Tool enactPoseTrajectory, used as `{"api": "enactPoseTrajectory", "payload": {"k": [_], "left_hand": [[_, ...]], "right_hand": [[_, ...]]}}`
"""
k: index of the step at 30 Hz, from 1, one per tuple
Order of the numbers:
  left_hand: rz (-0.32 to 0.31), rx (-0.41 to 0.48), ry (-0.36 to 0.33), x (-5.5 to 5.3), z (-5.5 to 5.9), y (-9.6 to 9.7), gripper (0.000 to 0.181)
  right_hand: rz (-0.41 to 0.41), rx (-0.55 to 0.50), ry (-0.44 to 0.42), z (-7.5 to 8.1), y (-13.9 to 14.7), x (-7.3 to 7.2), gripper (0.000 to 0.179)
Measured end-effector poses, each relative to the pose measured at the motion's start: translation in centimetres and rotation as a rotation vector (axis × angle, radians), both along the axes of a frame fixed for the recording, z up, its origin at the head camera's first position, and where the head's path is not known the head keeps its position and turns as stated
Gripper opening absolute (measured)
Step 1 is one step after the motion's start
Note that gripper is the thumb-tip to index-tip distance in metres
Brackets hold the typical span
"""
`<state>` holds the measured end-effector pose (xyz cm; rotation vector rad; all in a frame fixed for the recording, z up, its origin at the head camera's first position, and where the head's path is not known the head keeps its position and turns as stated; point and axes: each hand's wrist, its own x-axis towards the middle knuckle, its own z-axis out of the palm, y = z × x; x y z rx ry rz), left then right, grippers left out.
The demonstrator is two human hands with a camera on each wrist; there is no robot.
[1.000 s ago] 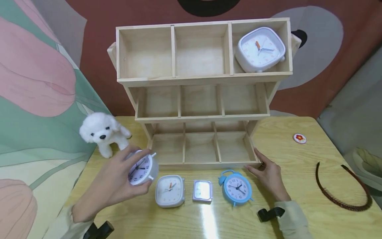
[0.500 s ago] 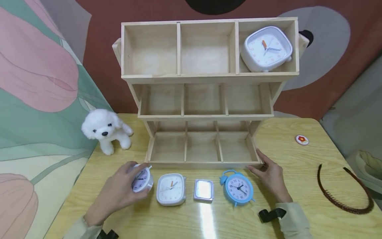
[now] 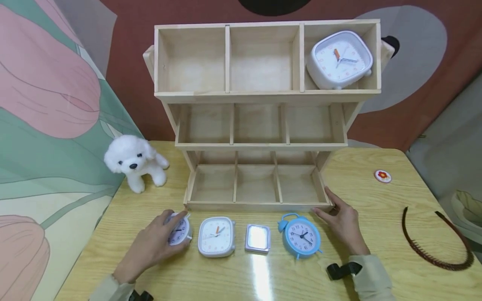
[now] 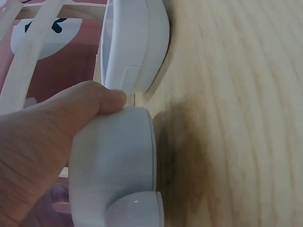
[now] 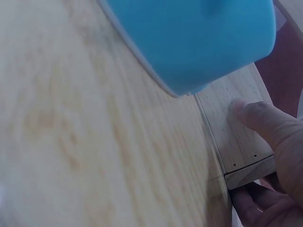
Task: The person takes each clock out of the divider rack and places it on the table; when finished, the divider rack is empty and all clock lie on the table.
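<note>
My left hand [image 3: 152, 242] grips a small round white alarm clock [image 3: 181, 231] low over the table, left of a square white clock [image 3: 216, 237]. In the left wrist view, the thumb lies across the top of the gripped clock [image 4: 116, 161], a shadow beside it on the wood. My right hand [image 3: 342, 225] holds the front right corner of the three-tier wooden organizer [image 3: 256, 207]. The right wrist view has that thumb pressed on the front board [image 5: 236, 127], with fingers round the side. Nearby stands a light blue alarm clock [image 3: 301, 237].
Between the square and blue clocks lies a small square shiny-faced item [image 3: 257, 238]. Another white clock [image 3: 340, 60] sits in the top right compartment. A white plush dog [image 3: 137, 161] stands at left. On the right are a flower badge [image 3: 383, 176] and a brown headband [image 3: 437, 261].
My left hand has lowered the white alarm clock toward the table, beside the square clock. The right hand keeps its hold on the organizer's corner. The head view has shifted slightly.
</note>
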<state>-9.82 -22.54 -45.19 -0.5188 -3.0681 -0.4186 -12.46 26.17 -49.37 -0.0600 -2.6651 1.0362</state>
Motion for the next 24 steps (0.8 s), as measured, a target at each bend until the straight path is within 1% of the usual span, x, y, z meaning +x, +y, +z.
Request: {"api": "enactPoseTrajectory", "payload": {"k": [3,9,16,21,24], "left_hand": [[0.006,0.002,0.004,-0.04,-0.35,0.04,0.075],[-0.011,0.014,0.015,-0.03,-0.83,0.18,0.076],[0.006,0.001,-0.019,-0.09,-0.69,0.45,0.075],[0.011,0.004,-0.014,0.00,-0.61,0.61,0.076],[0.022,0.006,-0.028,0.14,-0.17,0.74,0.080]], "right_hand": [[-0.002,-0.005,-0.004,0.06,-0.01,0.01,0.076],[-0.003,-0.007,-0.013,0.09,-0.08,0.00,0.076],[0.002,-0.017,-0.008,0.01,-0.06,0.09,0.076],[-0.001,-0.014,-0.010,-0.07,0.04,0.02,0.075],[-0.003,-0.007,-0.007,-0.11,0.08,-0.06,0.075]]}}
